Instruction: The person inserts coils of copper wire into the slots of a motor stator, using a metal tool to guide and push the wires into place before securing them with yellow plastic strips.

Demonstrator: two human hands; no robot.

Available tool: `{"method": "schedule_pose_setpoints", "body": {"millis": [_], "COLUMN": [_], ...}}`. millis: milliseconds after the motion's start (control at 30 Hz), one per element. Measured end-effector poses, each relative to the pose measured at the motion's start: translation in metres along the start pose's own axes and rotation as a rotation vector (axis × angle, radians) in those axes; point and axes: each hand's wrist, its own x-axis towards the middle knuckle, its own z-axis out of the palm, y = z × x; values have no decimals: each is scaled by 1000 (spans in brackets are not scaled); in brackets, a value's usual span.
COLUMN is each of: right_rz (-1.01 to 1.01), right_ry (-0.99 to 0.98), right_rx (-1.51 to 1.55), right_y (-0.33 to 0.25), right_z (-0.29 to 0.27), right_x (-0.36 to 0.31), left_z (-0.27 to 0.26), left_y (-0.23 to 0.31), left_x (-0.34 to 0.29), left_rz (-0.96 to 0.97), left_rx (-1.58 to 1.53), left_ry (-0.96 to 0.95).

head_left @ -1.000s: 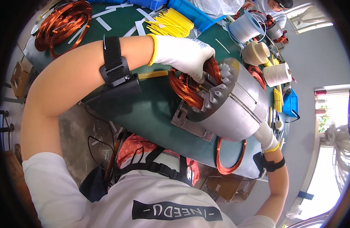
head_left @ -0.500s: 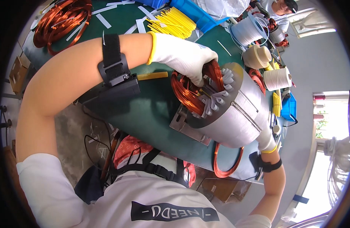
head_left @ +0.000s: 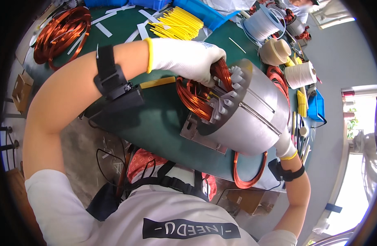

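A large grey metal motor stator (head_left: pixel 256 119) lies on its side on a metal plate (head_left: pixel 191 130). Copper wire windings (head_left: pixel 191 100) loop out of its left end, between white slot liners (head_left: pixel 226 103) that stick out around the bore. My left hand (head_left: pixel 192 59), in a white knitted glove, curls over the upper part of these windings with its fingers closed on them; the fingertips are partly hidden inside the loops. Against the stator's far right end rests my gloved right hand (head_left: pixel 285 145), its fingers hidden behind the metal body. A copper wire loop (head_left: pixel 246 185) hangs below the stator.
On the green table (head_left: pixel 155 119) are a yellow strip (head_left: pixel 157 82), yellow sticks (head_left: pixel 178 24), copper coils (head_left: pixel 59 35) and paper strips. Thread spools (head_left: pixel 300 75) and a blue bin (head_left: pixel 316 107) stand right. A co-worker (head_left: pixel 297 10) is at the far right.
The view has shifted slightly, so the table and stator sit a little differently in the picture. My left hand stays on the windings and my right hand stays at the stator's far end.
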Motion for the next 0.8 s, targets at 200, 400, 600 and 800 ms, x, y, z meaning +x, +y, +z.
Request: {"method": "schedule_pose_setpoints", "body": {"millis": [200,400,600,800], "right_rz": [275,67,64,-271], "right_ry": [-356,-280,-142,-117], "right_rx": [-222,-162,70,-416], "right_y": [-58,-57,-42,-47], "right_z": [-60,-36,-21,-12], "right_x": [-10,-20,-26,-15], "left_z": [4,-7,11,24], "left_y": [0,2,-8,-6], "left_x": [-6,2,7,-1], "left_rz": [32,47,114,122], "left_rx": [339,252,125,97], "left_ry": [76,-60,74,233]}}
